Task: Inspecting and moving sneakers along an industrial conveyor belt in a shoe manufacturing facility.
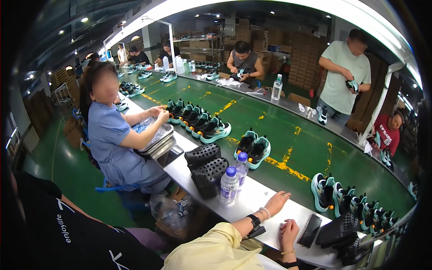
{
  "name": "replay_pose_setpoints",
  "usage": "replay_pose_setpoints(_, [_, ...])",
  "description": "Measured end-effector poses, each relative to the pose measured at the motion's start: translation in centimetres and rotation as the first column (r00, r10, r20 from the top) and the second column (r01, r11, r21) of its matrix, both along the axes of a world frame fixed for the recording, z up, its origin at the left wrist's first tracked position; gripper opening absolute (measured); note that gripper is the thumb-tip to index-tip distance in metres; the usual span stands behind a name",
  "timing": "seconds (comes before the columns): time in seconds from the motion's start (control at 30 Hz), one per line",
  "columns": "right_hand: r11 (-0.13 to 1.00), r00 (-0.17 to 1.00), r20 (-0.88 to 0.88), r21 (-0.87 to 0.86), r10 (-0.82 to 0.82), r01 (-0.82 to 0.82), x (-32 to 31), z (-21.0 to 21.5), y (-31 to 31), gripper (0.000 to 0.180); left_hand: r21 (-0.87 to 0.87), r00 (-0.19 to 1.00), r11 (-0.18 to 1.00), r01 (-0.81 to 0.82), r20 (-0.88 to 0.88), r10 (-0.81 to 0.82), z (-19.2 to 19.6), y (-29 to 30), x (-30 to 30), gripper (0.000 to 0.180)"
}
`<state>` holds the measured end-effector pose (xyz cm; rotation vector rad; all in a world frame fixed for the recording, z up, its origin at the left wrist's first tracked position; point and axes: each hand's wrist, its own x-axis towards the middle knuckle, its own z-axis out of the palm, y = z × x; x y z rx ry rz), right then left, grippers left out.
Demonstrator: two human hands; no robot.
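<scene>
Head view: left hand (276, 203) outstretched, right hand (289, 231) loosely curled, both empty; capped bottles (229, 192), tray (163, 140) of clear plastic (154, 130)

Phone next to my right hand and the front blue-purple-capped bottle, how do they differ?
The phone lies flat, while the front bottle stands upright. The phone is dark and slab-shaped; the bottle is clear and rounded with a blue-purple cap. Both rest on the metal bench.
</scene>
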<state>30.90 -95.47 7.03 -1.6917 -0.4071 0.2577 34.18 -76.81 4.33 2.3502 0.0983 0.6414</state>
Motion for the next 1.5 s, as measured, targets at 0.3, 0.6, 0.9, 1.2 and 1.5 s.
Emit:
replay_pose_setpoints(0.3, [1.000, 1.000, -0.017, -0.004, -0.007, 0.007, 0.1, -0.4, -0.3, 0.027, -0.119, 0.999, 0.992, -0.031, -0.032, 0.028, 0.4, -0.3, -0.2, 0.036])
replay_pose_setpoints(0.6, [1.000, 1.000, -0.014, -0.013, -0.021, 0.021, 0.0, -0.2, -0.2, 0.026, -0.112, 0.999, 0.993, -0.040, 0.015, 0.042, 0.5, -0.2, -0.1, 0.034])
replay_pose_setpoints(0.9, [1.000, 1.000, -0.005, -0.022, -0.012, 0.012, 0.0, -0.4, 0.0, 0.029, -0.155, 1.000, 0.988, -0.013, -0.028, 0.008, 1.7, 0.0, -0.9, 0.037])
replay_pose_setpoints(1.2, [0.999, 1.000, -0.011, -0.032, -0.010, 0.009, 0.0, -0.4, 0.0, 0.029, 0.010, 1.000, 1.000, 0.024, 0.017, -0.024, 0.3, 0.2, -0.5, 0.037])
replay_pose_setpoints(1.5, [0.999, 1.000, -0.015, -0.035, -0.025, 0.024, 0.0, -0.6, 0.1, 0.028, -0.001, 0.995, 0.995, 0.100, 0.004, -0.100, 1.2, 0.5, -0.7, 0.027])
